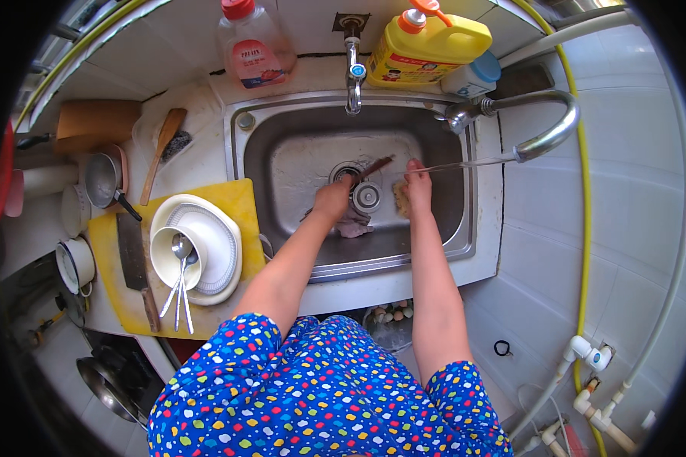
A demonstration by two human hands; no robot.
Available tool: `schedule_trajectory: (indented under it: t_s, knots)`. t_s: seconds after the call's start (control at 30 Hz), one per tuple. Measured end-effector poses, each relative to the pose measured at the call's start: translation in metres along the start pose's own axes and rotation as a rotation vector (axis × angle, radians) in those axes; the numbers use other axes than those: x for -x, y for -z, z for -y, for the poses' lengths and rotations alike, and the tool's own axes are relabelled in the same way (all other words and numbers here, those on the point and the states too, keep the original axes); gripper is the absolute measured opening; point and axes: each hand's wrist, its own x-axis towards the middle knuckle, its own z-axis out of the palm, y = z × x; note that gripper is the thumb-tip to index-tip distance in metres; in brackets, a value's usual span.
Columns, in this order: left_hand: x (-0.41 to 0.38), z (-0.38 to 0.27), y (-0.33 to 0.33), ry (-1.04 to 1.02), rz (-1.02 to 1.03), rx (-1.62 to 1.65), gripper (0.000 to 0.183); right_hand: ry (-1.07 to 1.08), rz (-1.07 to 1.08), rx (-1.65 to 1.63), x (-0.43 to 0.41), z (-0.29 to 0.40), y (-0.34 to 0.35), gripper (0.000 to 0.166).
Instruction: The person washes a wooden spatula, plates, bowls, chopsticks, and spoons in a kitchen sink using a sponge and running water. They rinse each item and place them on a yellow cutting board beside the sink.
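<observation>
My left hand (331, 201) is closed around a thin bundle of dark brown sticks, apparently chopsticks (377, 167), over the stainless steel sink (297, 154). Their tips point up and right. My right hand (419, 191) grips a tan scrubbing sponge (401, 200), partly hidden by the fingers. From the curved spout (549, 137) on the right, a thin stream of water (469, 164) reaches the right fingertips. Below the left hand, a round metal strainer (367, 197) and a crumpled pinkish cloth (354, 225) lie on the sink floor. The drain opening (346, 171) is partly covered by that hand.
Left of the sink, a yellow cutting board (243, 217) carries a cleaver (131, 251), stacked plates (214, 251) and a bowl (160, 257) with spoons (180, 285). A second tap (353, 85) overhangs the back rim, between a clear bottle (257, 57) and a yellow detergent jug (429, 51).
</observation>
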Motion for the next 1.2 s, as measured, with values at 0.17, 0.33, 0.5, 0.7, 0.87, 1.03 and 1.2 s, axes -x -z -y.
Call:
schedule_trajectory:
  t_s: [0.17,0.33,0.5,0.7,0.87,1.03,1.2]
  knots:
    - [0.006,-0.032,0.033,-0.383,-0.019,0.034,0.013,-0.081,0.089,-0.354,-0.001,0.007,0.004,0.038]
    - [-0.020,-0.031,0.046,-0.435,-0.048,-0.075,0.012,0.602,0.338,0.857,0.042,0.070,0.013,0.034]
    - [-0.030,-0.061,0.068,-0.684,-0.096,-0.167,0.013,0.326,0.610,1.074,0.079,0.099,0.043,0.034]
    - [-0.001,-0.101,0.067,-0.478,-0.591,0.007,0.035,0.266,0.402,0.861,0.080,0.062,0.077,0.031]
    - [0.009,-0.111,0.024,0.743,0.624,1.843,0.039,0.160,0.419,0.662,0.101,0.067,0.079,0.030]
    - [-0.029,-0.140,0.011,0.746,0.361,2.293,0.036,0.318,0.319,0.877,0.126,0.073,0.065,0.033]
    - [-0.076,-0.122,0.029,0.796,0.316,2.295,0.040,0.246,0.310,0.857,0.150,0.097,0.066,0.032]
